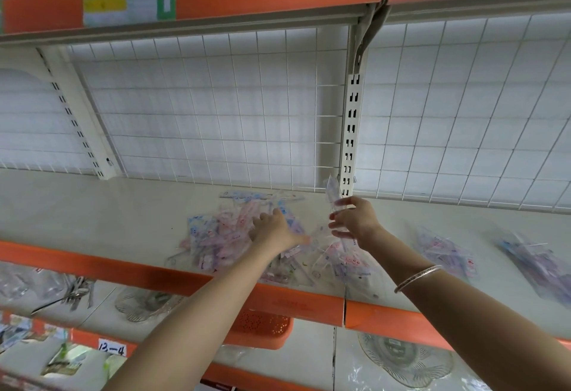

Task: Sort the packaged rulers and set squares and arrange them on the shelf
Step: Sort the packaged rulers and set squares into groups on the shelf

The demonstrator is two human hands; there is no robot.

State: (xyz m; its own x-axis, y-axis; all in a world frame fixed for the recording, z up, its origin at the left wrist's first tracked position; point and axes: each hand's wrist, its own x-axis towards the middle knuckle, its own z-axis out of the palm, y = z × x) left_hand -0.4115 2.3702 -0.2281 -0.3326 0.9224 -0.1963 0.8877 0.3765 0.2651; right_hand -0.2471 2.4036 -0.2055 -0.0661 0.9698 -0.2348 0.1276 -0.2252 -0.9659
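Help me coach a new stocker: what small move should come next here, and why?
Probably carry the packaged ruler, pinched in the right hand above the mixed pile, to one of the two smaller stacks further right on the shelf. The left hand rests on the pile; which stack matches is too blurred to tell.

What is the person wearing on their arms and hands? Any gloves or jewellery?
No gloves and no sleeves in view: both forearms are bare down to the left hand and the right hand. The only thing worn is a thin silver bangle around the right wrist. The left wrist has nothing on it.
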